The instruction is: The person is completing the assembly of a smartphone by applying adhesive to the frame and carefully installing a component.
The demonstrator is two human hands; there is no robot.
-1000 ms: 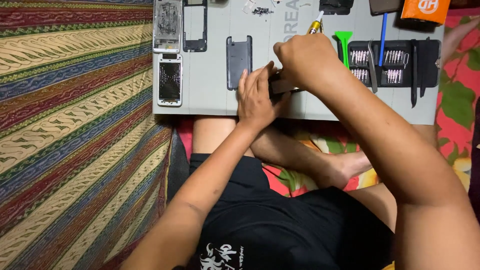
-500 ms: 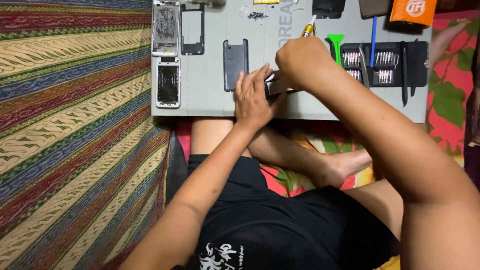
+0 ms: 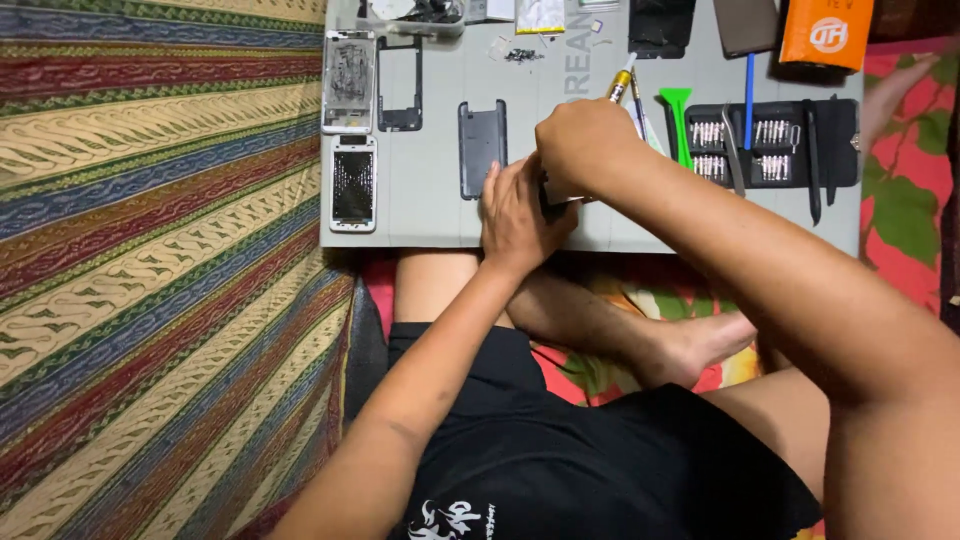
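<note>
Both hands meet near the middle of the grey worktop mat (image 3: 440, 215), at its near edge. The left hand (image 3: 515, 215) lies palm down with its fingers closed around a small dark phone part (image 3: 552, 200), of which only a sliver shows between the two hands. The right hand (image 3: 585, 145) is bunched into a fist just above it, gripping a slim screwdriver with a yellow and silver collar (image 3: 620, 80) whose handle sticks out toward the far side; its tip is hidden under the fist, so whether it touches the part cannot be told. The hands are pressed together over the part.

Just left of the hands a dark grey rectangular phone back cover (image 3: 482, 148) lies flat on the mat. Farther left lie a white phone with a dark screen (image 3: 353, 183), and beyond it, on the far side, an opened silver phone body (image 3: 348, 80) beside a black empty phone frame (image 3: 400, 85). A cluster of tiny screws (image 3: 523, 55) sits at the far middle. To the right of the hands stand a green plastic pry tool (image 3: 678, 115), a blue-handled thin tool (image 3: 749, 85), and a black tray of screwdriver bits (image 3: 770, 140). An orange box (image 3: 825, 30) rests at the far right corner. A striped patterned cloth (image 3: 150, 250) covers the surface on the left.
</note>
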